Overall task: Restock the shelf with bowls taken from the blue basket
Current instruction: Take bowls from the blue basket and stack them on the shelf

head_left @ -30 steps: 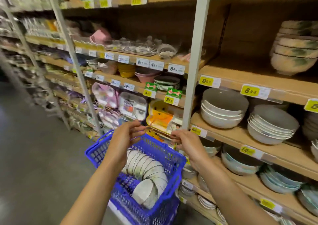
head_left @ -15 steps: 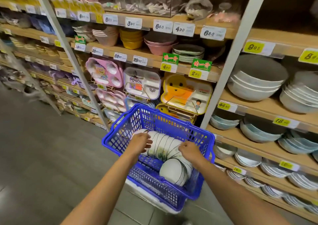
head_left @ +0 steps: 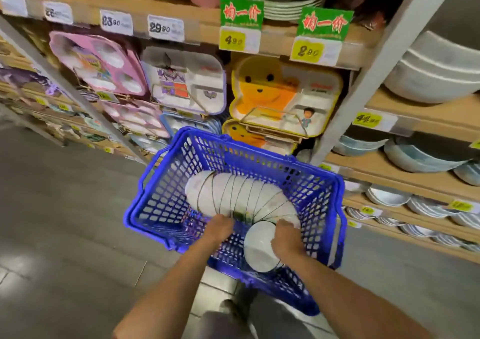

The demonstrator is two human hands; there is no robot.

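You are holding both hands inside the blue basket (head_left: pixel 161 203), at the middle of your view. The bowls (head_left: pixel 233 196) are lying nested on their sides in a curved row, running from 10 o'clock to 5 o'clock within the basket. Your right hand (head_left: pixel 285 240) is curling round the nearest bowls at the 5 o'clock end. Your left hand (head_left: pixel 220 225) is touching the row's middle, but its fingers are hidden, so I cannot tell its grip. The shelf (head_left: pixel 389 175) is standing at 3 o'clock of the basket.
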